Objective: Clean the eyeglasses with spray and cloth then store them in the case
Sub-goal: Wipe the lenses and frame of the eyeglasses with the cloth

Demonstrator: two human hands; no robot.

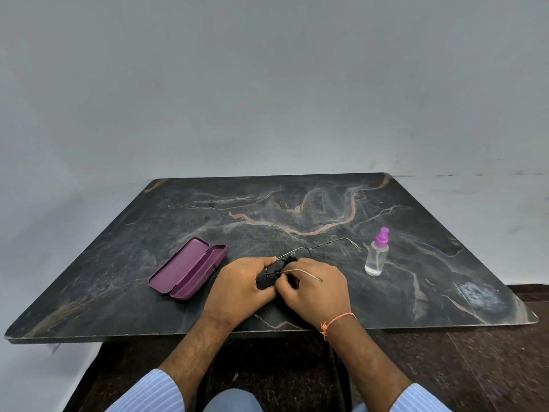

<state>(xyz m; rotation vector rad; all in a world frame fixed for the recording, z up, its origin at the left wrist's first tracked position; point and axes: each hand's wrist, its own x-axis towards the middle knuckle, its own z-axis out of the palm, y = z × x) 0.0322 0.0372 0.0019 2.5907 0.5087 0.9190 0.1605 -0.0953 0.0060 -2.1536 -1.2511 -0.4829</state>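
Step in hand: the eyeglasses (300, 257) are being wiped with the dark cloth (274, 273), low in the centre of the frame, just above the table (297, 203)
Left hand (240, 285): fingers are curled round the cloth and the frame's left end
Right hand (315, 288): fingers are curled onto the cloth, pinching it against a lens as far as can be judged; the lens itself is hidden
Temples: both are unfolded, one reaching toward the upper right, one lying over the right hand
Advice: the thin wire frame is best held by the rim, with light rubbing pressure
Case (188, 269): open, purple, left of the hands; nothing is seen inside
Spray bottle (377, 254): upright at right, clear liquid filling roughly its lower half, cap pink
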